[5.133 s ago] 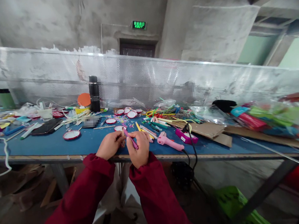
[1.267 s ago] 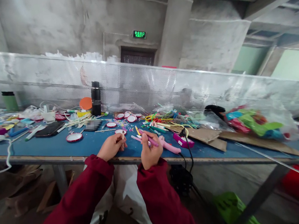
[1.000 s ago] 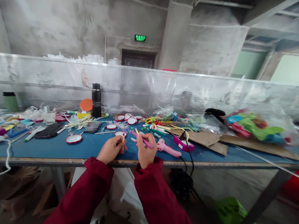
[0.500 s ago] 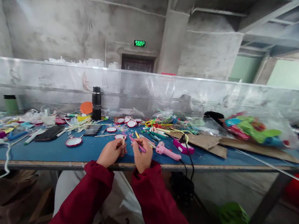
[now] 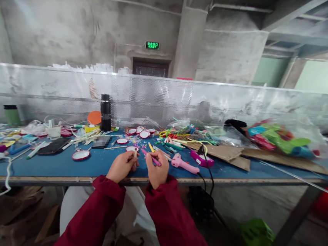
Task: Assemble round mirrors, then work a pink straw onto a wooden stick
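My left hand [image 5: 122, 166] rests at the near edge of the blue table [image 5: 54, 163], its fingers closed on a small pale stick [image 5: 135, 153] that stands up from them. My right hand [image 5: 157, 169] is close beside it, pinched around a purple-pink stick [image 5: 150, 158] that slants up to the left toward the pale stick. The two hands almost touch. Both sleeves are dark red. Just behind the hands lies a small round mirror with a red rim [image 5: 132, 149].
A pink glue gun [image 5: 184, 164] with a black cord lies right of my hands. Coloured sticks [image 5: 179, 134], red-rimmed round mirrors [image 5: 80, 155], a black flask [image 5: 105, 112], a phone [image 5: 53, 146], cardboard [image 5: 227, 151] and plastic bags [image 5: 278, 137] crowd the table. A perforated metal screen [image 5: 161, 96] stands behind.
My right hand, out to the right a second ago, has come back left beside my left hand with the purple-pink stick. The left hand has stayed put.
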`<state>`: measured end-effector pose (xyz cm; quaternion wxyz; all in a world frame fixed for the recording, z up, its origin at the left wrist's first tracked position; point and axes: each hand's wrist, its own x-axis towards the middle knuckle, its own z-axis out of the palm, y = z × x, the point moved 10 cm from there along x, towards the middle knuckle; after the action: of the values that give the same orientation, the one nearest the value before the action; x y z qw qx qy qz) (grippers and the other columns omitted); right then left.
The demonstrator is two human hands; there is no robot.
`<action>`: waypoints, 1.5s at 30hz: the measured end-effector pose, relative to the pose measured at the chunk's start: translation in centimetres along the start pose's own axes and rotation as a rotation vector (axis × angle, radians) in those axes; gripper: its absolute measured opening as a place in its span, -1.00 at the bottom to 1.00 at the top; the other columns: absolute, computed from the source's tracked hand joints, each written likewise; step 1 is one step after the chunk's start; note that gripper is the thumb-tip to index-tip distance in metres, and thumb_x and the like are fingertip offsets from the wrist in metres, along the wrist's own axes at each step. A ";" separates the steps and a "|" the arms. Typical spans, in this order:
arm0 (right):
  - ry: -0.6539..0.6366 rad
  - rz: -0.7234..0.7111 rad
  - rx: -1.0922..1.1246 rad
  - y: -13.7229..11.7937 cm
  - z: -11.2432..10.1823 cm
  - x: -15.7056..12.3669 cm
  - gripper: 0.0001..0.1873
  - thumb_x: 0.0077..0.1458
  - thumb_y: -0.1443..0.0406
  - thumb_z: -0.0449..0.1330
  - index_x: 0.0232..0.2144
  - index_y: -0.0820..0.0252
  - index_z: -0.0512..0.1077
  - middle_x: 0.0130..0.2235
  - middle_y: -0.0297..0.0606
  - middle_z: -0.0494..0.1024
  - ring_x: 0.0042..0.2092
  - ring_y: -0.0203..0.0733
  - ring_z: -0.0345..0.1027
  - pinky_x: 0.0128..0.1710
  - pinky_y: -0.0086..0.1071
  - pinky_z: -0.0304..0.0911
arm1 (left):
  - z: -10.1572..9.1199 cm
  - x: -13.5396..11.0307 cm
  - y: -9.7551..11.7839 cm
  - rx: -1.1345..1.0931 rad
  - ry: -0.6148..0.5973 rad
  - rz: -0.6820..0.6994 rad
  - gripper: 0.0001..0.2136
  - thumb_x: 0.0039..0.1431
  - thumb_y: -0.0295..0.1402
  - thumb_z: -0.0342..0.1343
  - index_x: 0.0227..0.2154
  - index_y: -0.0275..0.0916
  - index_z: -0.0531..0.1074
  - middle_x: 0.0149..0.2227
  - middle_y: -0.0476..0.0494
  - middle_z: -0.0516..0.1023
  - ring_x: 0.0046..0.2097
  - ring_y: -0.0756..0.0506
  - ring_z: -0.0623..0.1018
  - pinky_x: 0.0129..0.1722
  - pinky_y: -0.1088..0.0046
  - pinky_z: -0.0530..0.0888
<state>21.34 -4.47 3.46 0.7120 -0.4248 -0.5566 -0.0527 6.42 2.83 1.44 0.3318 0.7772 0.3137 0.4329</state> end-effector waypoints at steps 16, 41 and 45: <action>-0.145 -0.053 0.047 -1.5 1.0 0.0 -0.85 0.16 0.27 0.14 -0.46 0.11 0.39 -0.41 -0.33 0.56 -0.31 -0.20 0.40 -0.21 -0.32 0.28 | -0.1 -0.1 0.2 0.062 -0.003 0.036 -0.82 0.22 -0.25 0.02 -0.44 -0.21 0.34 -0.48 0.01 0.50 -0.49 -0.01 0.48 -0.44 0.51 0.37; -0.170 0.015 0.090 -0.4 1.5 -0.2 -0.83 0.22 0.22 0.13 -0.42 0.09 0.38 -0.39 -0.33 0.58 -0.31 -0.20 0.42 -0.25 -0.33 0.29 | -0.2 -0.2 0.5 0.028 -0.001 0.022 -0.78 0.18 -0.20 0.05 -0.48 -0.21 0.34 -0.49 0.00 0.51 -0.48 -0.02 0.49 -0.43 0.50 0.40; -0.176 0.018 0.093 -0.3 1.6 -0.2 -0.83 0.23 0.21 0.12 -0.41 0.10 0.38 -0.39 -0.33 0.58 -0.30 -0.19 0.43 -0.24 -0.32 0.30 | -0.2 -0.2 0.7 0.030 -0.003 0.028 -0.80 0.19 -0.22 0.05 -0.48 -0.21 0.35 -0.49 0.01 0.52 -0.49 -0.01 0.48 -0.43 0.50 0.40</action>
<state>19.94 -3.67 3.53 0.6797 -0.3994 -0.6150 0.0173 6.32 2.33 1.95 0.3145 0.7869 0.3089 0.4318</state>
